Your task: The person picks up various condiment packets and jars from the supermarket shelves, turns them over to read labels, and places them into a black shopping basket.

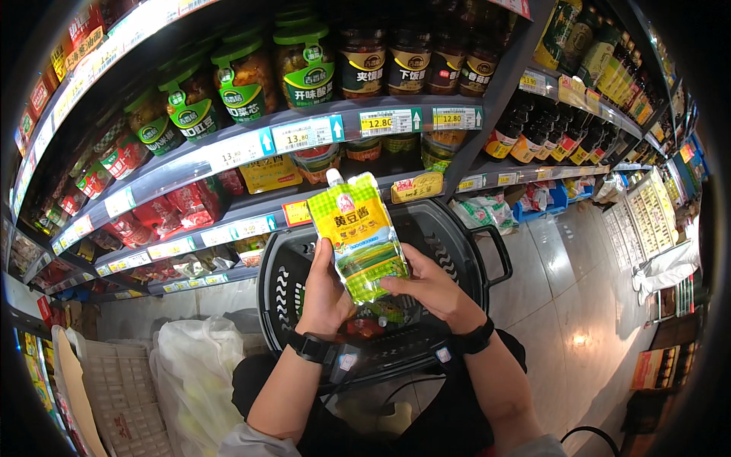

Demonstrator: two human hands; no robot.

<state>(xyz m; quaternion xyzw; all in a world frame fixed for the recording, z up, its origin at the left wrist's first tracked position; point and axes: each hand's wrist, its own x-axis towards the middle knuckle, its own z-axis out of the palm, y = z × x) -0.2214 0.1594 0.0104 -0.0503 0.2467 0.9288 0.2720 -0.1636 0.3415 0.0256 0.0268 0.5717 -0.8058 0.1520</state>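
Note:
A yellow and green spouted pouch of soybean paste (362, 237) is held upright between both hands, its white cap at the top. My left hand (325, 291) grips its left edge, thumb on the front. My right hand (431, 283) holds the lower right edge, with the thumb over the bottom of the front. Both wrists wear black bands. Beneath the pouch stands a black plastic shopping basket (474, 257), in which a red package (364, 328) and a green one lie, partly hidden by my hands and the pouch.
Shelves ahead carry glass jars of pickles (243, 80), dark-lidded sauce jars (362, 63) and red pouches (197, 200). Sauce bottles (531, 134) stand at the right. A filled translucent bag (197, 377) and a pale plastic crate (120, 388) are at the lower left. Tiled floor (548, 320) extends right.

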